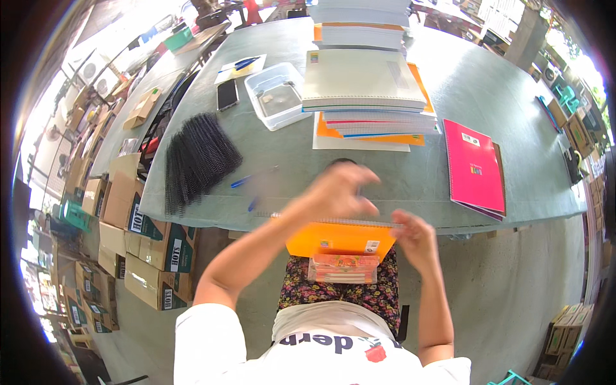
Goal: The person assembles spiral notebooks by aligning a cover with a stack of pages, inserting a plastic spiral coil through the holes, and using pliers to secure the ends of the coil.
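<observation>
An orange spiral notebook stands tilted on my lap, its bound edge up against the table's near edge. Above that edge is my left hand, slightly blurred, with thumb and forefinger apart and nothing seen between them. My right hand has its fingers curled in at the notebook's upper right corner, pinching there at the end of the binding. In front of the notebook, a clear packet with a reddish print rests on my lap. A dark round object is partly hidden behind my left hand.
Black plastic binding coils lie heaped at the left, near blue pens. Beyond are a phone and a clear plastic tub. A tall notebook stack rises mid-table; pink notebooks lie right. Cardboard boxes stand left.
</observation>
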Action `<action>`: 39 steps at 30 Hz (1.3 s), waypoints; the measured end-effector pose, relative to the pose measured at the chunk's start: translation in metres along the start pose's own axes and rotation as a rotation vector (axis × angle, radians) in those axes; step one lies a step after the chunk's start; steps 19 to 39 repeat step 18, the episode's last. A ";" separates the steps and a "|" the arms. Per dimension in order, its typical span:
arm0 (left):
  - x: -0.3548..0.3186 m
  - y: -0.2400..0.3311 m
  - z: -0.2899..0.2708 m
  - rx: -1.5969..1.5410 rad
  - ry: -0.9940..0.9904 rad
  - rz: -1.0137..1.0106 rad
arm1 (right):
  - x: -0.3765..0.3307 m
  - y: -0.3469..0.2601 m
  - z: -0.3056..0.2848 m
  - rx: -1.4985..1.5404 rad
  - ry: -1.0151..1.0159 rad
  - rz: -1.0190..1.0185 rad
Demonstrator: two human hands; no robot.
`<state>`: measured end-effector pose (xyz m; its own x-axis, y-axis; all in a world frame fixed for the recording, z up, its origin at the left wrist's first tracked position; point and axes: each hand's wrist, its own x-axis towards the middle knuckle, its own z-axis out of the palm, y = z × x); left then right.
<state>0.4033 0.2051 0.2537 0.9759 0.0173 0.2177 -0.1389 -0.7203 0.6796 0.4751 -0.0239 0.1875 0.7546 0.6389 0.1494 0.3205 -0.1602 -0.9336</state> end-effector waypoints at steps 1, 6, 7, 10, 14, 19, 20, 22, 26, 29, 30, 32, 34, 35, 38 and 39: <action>-0.011 -0.011 -0.035 0.009 0.059 -0.228 | 0.009 -0.012 -0.005 0.006 -0.012 -0.011; -0.110 -0.095 -0.103 0.527 -0.391 -0.778 | 0.045 -0.082 0.036 -0.274 -0.229 -0.222; -0.127 -0.095 -0.093 0.626 -0.217 -0.668 | 0.048 -0.086 0.060 -0.304 -0.322 -0.293; -0.162 -0.101 -0.068 0.784 0.062 -0.536 | 0.057 -0.082 0.132 -0.363 -0.532 -0.468; -0.164 -0.039 -0.077 0.198 0.152 -0.778 | 0.085 -0.078 0.173 -0.342 -0.681 -0.313; -0.174 -0.011 -0.054 -0.575 -0.021 -1.067 | 0.091 -0.081 0.175 -0.062 -0.775 -0.157; -0.174 -0.011 -0.054 -0.575 -0.021 -1.067 | 0.091 -0.081 0.175 -0.062 -0.775 -0.157; -0.174 -0.011 -0.054 -0.575 -0.021 -1.067 | 0.091 -0.081 0.175 -0.062 -0.775 -0.157; -0.174 -0.011 -0.054 -0.575 -0.021 -1.067 | 0.091 -0.081 0.175 -0.062 -0.775 -0.157; -0.174 -0.011 -0.054 -0.575 -0.021 -1.067 | 0.091 -0.081 0.175 -0.062 -0.775 -0.157; -0.174 -0.011 -0.054 -0.575 -0.021 -1.067 | 0.091 -0.081 0.175 -0.062 -0.775 -0.157; -0.174 -0.011 -0.054 -0.575 -0.021 -1.067 | 0.091 -0.081 0.175 -0.062 -0.775 -0.157; -0.174 -0.011 -0.054 -0.575 -0.021 -1.067 | 0.091 -0.081 0.175 -0.062 -0.775 -0.157; -0.174 -0.011 -0.054 -0.575 -0.021 -1.067 | 0.091 -0.081 0.175 -0.062 -0.775 -0.157; -0.174 -0.011 -0.054 -0.575 -0.021 -1.067 | 0.091 -0.081 0.175 -0.062 -0.775 -0.157; -0.174 -0.011 -0.054 -0.575 -0.021 -1.067 | 0.091 -0.081 0.175 -0.062 -0.775 -0.157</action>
